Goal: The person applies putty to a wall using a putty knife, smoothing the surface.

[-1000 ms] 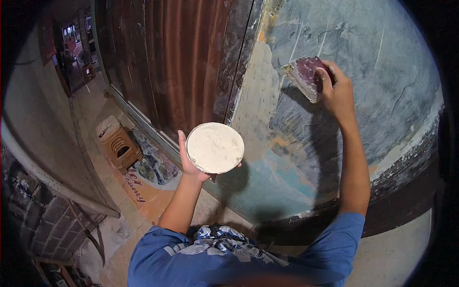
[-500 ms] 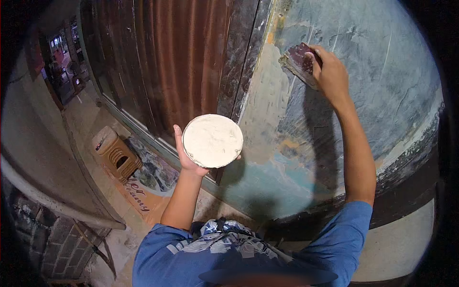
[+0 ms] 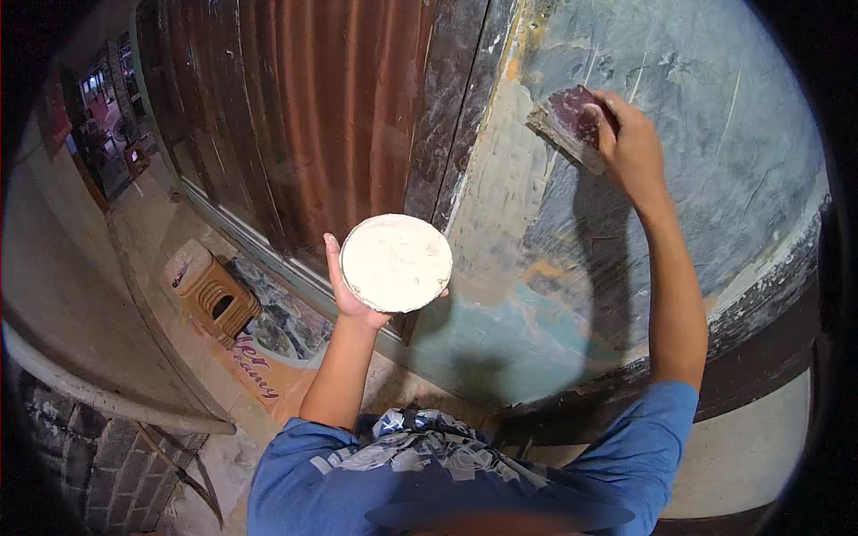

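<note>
Currently the right hand (image 3: 631, 147) pinches the scraper (image 3: 572, 112), while the left hand (image 3: 356, 301) grips a paste-filled dish (image 3: 396, 263) — underside hidden — that tilting could spill.

one scraper (image 3: 568, 114) | one white disc (image 3: 396, 262) | one stool (image 3: 200, 280) | grips (image 3: 633, 147) — two

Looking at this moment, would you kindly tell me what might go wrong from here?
The left hand holds the round dish of pale paste from beneath, so a tilt could perhaps spill it. The scraper in the right hand has a rough, crusted edge, which might leave ridges on the wall. The brown stool on the floor to the left could be a trip hazard if the person steps that way.
</note>
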`<state>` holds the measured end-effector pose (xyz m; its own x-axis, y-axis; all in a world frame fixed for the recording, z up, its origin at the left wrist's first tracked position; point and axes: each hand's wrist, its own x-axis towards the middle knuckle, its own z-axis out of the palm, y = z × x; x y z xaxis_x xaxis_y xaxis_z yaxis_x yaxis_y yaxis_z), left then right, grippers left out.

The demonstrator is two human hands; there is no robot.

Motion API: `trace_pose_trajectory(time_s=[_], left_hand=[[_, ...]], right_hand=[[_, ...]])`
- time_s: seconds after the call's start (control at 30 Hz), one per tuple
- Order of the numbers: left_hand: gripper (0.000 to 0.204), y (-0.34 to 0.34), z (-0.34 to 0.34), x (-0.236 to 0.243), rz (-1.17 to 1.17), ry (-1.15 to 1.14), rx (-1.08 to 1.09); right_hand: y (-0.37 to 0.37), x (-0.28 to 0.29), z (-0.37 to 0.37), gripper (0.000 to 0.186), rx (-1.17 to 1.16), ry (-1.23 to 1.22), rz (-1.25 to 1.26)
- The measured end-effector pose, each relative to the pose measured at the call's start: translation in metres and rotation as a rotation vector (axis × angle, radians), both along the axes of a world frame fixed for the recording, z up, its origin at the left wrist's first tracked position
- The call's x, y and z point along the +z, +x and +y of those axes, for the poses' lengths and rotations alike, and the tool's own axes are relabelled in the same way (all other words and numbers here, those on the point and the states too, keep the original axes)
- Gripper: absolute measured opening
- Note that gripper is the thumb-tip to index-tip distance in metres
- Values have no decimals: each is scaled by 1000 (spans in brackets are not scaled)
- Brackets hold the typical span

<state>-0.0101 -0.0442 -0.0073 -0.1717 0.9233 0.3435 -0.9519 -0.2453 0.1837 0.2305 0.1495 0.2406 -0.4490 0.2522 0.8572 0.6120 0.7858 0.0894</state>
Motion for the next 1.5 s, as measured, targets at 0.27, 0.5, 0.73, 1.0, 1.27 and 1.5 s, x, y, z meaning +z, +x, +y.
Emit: trace_pose_trajectory(time_s=[0.27,0.5,0.73,1.0,1.27,1.5], left_hand=[[96,-5,2,-8,39,-29,20],[96,-6,8,2,25,-16,-21],[93,-6,7,2,17,-42,13],[93,-5,5,4,20,-22,1],[92,-4,6,-1,32,-34,21],[93,-3,11,-5,55,-21,34]], right_hand=[[3,-1,9,25,44,-67,30],[1,11,7,24,9,6,49],[-3,0,-2,24,-83,15,-61],[-2,6,1,26,-16,46,-32],[3,15,5,24,85,-16,55],[2,1,-2,21,-48,18,9]])
